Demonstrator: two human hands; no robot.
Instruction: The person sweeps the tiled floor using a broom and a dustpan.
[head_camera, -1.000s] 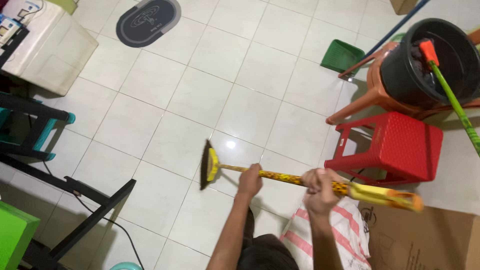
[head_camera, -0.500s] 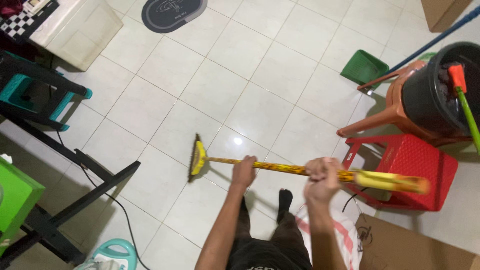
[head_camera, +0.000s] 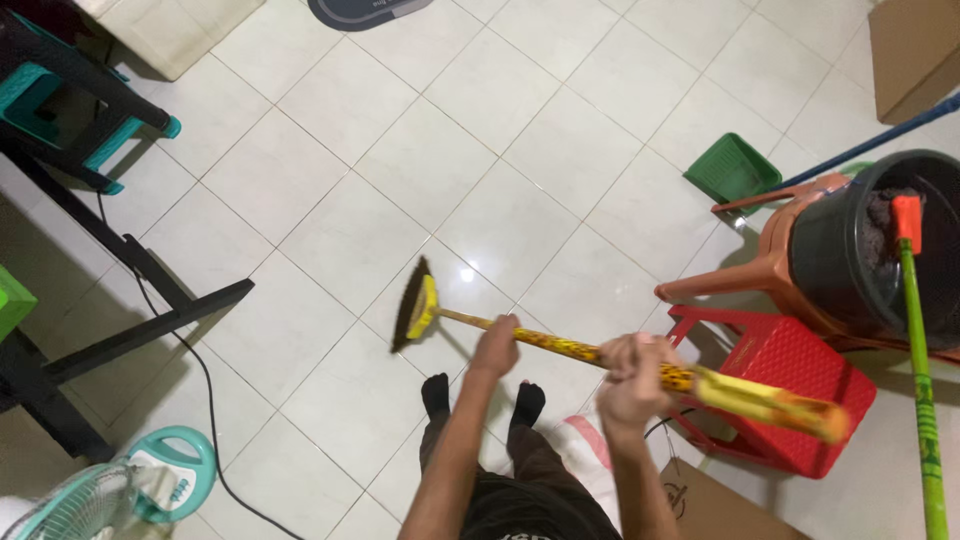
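I hold a broom with a yellow patterned handle (head_camera: 560, 347) in both hands. My left hand (head_camera: 497, 346) grips the handle lower down, closer to the dark bristle head (head_camera: 412, 305), which rests on the white tiled floor (head_camera: 400, 180). My right hand (head_camera: 628, 372) grips the handle higher up, near its yellow and orange end (head_camera: 770, 404). My two feet in dark socks (head_camera: 480, 398) stand on the tiles below the broom.
A red plastic stool (head_camera: 790, 385) stands at the right, beside an orange chair (head_camera: 770, 270) carrying a black bucket (head_camera: 880, 250) with a green-handled mop (head_camera: 920, 400). A green dustpan (head_camera: 733, 167), black table legs (head_camera: 130, 300), a cable, a teal fan (head_camera: 110, 490) and cardboard boxes (head_camera: 915, 55) surround me.
The view has tilted toward my body, so my feet and the fan now show. The broom head has shifted slightly right and up across the tiles; both hands keep their grip.
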